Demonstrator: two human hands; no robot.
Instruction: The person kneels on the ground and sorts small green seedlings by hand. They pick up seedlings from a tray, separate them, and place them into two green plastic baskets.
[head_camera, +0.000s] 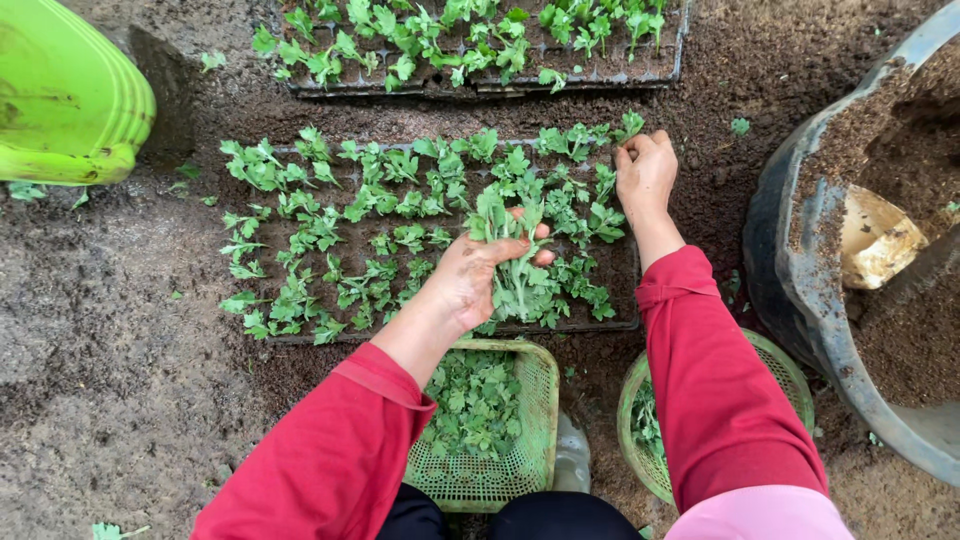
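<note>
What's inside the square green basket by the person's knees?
The square green basket holds a heap of loose green leafy cuttings. The left sleeve covers its left edge, and the leaves hide the bottom, so anything beneath them can't be seen.

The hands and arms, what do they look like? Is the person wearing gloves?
No gloves: the left hand and right hand are both bare and smudged with soil. Both arms wear long red sleeves with a stitched hem at the cuff, pushed back a little from the wrists. A strip of pink cloth shows under the right sleeve near the shoulder. No rings, watch or bracelets show.
</note>
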